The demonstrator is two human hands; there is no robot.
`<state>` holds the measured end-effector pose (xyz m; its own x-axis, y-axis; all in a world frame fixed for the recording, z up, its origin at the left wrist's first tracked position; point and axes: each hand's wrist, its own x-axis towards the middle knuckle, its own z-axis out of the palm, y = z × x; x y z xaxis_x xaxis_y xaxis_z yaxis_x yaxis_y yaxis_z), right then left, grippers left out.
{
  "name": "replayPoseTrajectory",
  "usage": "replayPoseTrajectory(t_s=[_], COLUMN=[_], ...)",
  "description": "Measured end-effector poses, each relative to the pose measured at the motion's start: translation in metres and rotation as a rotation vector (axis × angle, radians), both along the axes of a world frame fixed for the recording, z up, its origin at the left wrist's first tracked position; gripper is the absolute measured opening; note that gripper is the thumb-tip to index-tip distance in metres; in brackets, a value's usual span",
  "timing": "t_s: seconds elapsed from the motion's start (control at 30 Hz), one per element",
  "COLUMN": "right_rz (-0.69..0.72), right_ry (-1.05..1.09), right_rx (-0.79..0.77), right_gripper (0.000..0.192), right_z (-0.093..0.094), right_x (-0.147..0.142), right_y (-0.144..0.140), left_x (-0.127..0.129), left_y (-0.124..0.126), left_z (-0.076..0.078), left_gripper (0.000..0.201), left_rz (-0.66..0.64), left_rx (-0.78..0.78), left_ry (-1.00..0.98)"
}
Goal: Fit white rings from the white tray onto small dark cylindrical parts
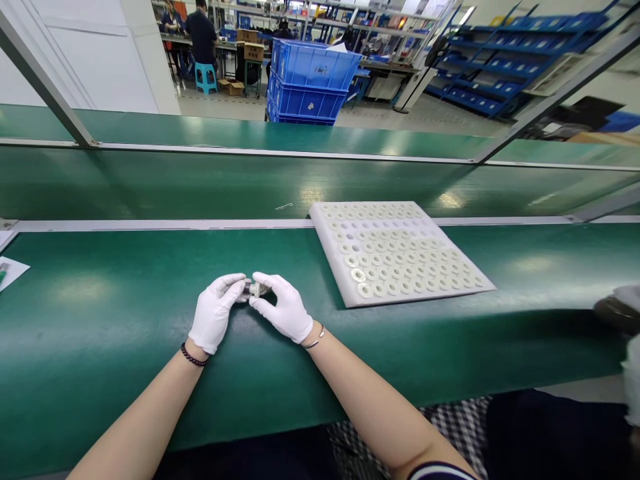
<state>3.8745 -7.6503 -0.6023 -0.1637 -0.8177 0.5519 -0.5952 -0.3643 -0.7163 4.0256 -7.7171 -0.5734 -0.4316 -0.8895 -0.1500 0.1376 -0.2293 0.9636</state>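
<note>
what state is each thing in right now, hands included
left hand: gloved, fingers closed on the part
right hand: gloved, fingers closed on the part
part: held between both hands, too small to make out
tray: lying flat side up, bearing rings
rings: set in rows
crates: stacked
stool: upright

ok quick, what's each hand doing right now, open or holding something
Left hand: closed, holding a small part.
Right hand: closed on it too, or on a second piece; can't tell which.
</note>
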Motion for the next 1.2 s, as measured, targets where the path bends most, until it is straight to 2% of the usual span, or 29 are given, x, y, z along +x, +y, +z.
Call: replayPoseTrajectory(t_s=[0.17, 0.27, 0.57, 0.77, 1.2], right_rz=[0.036, 0.058, 0.006, 0.011, -0.009], right_ry=[0.099, 0.121, -0.002, -0.041, -0.098], right_rx=[-0.048, -0.063, 0.048, 0.066, 0.078], right_gripper=[0.038, 0.038, 0.047, 0.038, 0.030], right_z=[0.003, 0.002, -0.004, -0.001, 0.004], right_x=[0.002, 0.002, -0.002, -0.004, -0.005], right_y=[-0.001, -0.002, -0.002, -0.002, -0.001], left_x=[-0.001, -0.002, -0.003, -0.002, -0.001], left_y=[0.000, 0.000, 0.007, 0.010, 0.011], left_z=[-0.005, -0.004, 0.000, -0.001, 0.001], left_gripper=[0.041, 0.044, 0.043, 0.040, 0.052], left_rz=[0.012, 0.010, -0.044, -0.096, -0.163], left_rx=[0.089, 0.076, -0.120, -0.105, -0.053], left_ry=[0.029, 0.003, -0.019, 0.038, -0.018])
